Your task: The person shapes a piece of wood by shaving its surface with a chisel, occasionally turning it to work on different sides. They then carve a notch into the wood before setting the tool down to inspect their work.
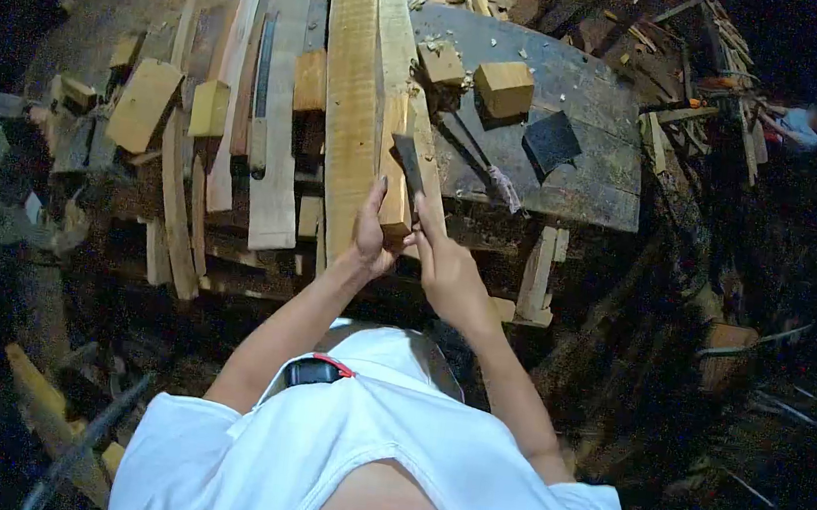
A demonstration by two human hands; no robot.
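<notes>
My left hand [372, 226] is closed around the lower end of a pale wooden block [394, 199], which rests lengthwise along a long board. My right hand [448, 274] grips a dark flat-bladed tool [408, 163] that looks like a chisel; its handle is mostly hidden by the fingers. The blade lies against the block's upper right side, its wide end pointing away from me. Underneath and to the left runs the long yellowish board [352, 80], with wood chips scattered nearby.
A workbench [596, 175] carries wooden blocks [504, 89], a black square block [551, 143] and a long tool with a cloth-wrapped end [503, 187]. Left are planks [275, 196] and a file-like tool [264, 81]. Another person [798, 127] is at far right.
</notes>
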